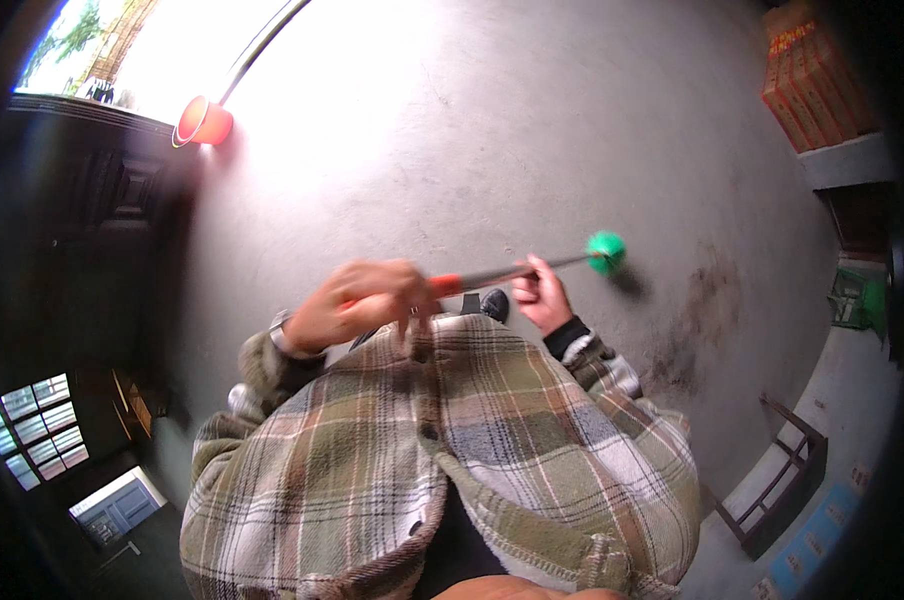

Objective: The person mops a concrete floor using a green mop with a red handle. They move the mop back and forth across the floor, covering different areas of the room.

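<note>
My left hand point(362, 304) is closed around the red grip of a long dark pole point(489, 277) in front of my waist; the hand is slightly blurred. Farther along the same pole, my right hand point(542, 296) holds its dark shaft, with the fingers curled round it. At the pole's far end, to the right, a round green bristle brush head point(606, 253) shows above the grey floor, with a shadow beside it. Whether the bristles touch the floor, I cannot tell. A plaid jacket fills the lower middle of the view.
A pink bucket point(213, 122) stands by the dark panelled door point(133, 187) at upper left. Stacked cardboard boxes point(812, 97) rest on a ledge at upper right. A dark wooden frame point(797, 480) stands at lower right. Dark stains mark the floor near the brush head.
</note>
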`<move>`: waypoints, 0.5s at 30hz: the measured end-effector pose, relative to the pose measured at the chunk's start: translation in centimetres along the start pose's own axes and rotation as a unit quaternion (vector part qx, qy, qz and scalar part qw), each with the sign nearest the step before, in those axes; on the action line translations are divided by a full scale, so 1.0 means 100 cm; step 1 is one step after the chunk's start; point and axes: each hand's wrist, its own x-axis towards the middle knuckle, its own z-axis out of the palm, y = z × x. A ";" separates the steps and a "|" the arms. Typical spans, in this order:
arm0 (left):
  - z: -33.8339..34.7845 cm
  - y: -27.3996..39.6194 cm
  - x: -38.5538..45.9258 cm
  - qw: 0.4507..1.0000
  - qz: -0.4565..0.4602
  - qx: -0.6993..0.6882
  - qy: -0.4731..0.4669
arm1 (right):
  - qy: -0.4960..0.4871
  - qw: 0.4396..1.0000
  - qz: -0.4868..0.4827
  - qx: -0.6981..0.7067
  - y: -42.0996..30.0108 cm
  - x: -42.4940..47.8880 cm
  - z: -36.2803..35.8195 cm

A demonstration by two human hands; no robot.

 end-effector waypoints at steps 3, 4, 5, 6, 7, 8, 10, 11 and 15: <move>0.031 -0.058 0.035 0.991 -0.119 -0.064 -0.007 | 0.130 0.988 -0.080 0.004 -0.032 -0.012 -0.074; 0.042 -0.066 0.044 0.985 -0.150 -0.079 -0.004 | 0.173 0.981 -0.087 0.004 -0.040 -0.011 -0.101; 0.046 -0.079 0.046 0.980 -0.175 -0.092 -0.012 | 0.194 0.976 -0.094 -0.010 -0.044 -0.012 -0.115; 0.052 -0.097 0.042 0.979 -0.168 -0.111 -0.003 | 0.199 0.977 -0.077 -0.026 -0.049 -0.009 -0.129; 0.060 -0.104 0.046 0.978 -0.160 -0.134 -0.002 | 0.208 0.975 -0.067 -0.039 -0.054 -0.010 -0.141; 0.064 -0.108 0.045 0.977 -0.168 -0.130 0.002 | 0.201 0.976 -0.058 -0.057 -0.056 -0.005 -0.150; 0.060 -0.094 0.041 0.975 -0.189 -0.118 0.012 | 0.183 0.981 -0.028 -0.061 -0.056 0.013 -0.151; 0.056 -0.096 0.035 0.979 -0.174 -0.106 0.017 | 0.172 0.981 -0.033 -0.077 -0.050 0.025 -0.135; 0.042 -0.038 0.015 0.980 -0.171 -0.028 0.095 | 0.064 0.995 0.009 -0.074 -0.015 0.073 -0.069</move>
